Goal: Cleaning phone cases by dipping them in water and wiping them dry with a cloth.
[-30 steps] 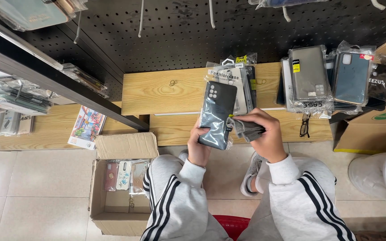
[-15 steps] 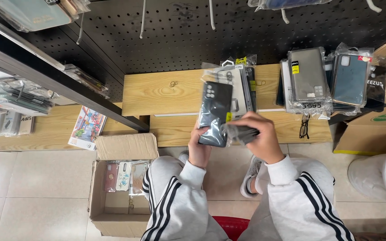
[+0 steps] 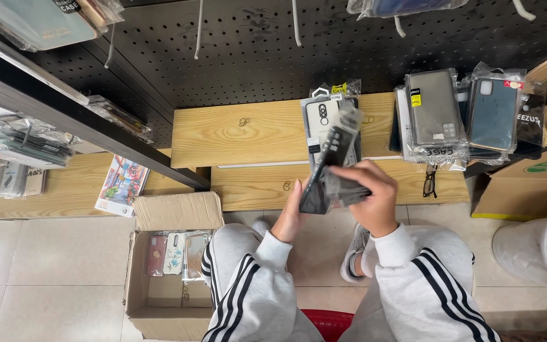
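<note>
While the left hand [image 3: 291,215] props the dark case [image 3: 324,174] from below, right hand [image 3: 370,196] pinches its clear sleeve [image 3: 348,190] closed; best keep both steady w/ firm grip, over the shelf [image 3: 248,136].

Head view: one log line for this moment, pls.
left hand: supports dark phone case from below | right hand: grips its packaging | behind: wooden shelf with packaged cases | floor: open cardboard box
</note>
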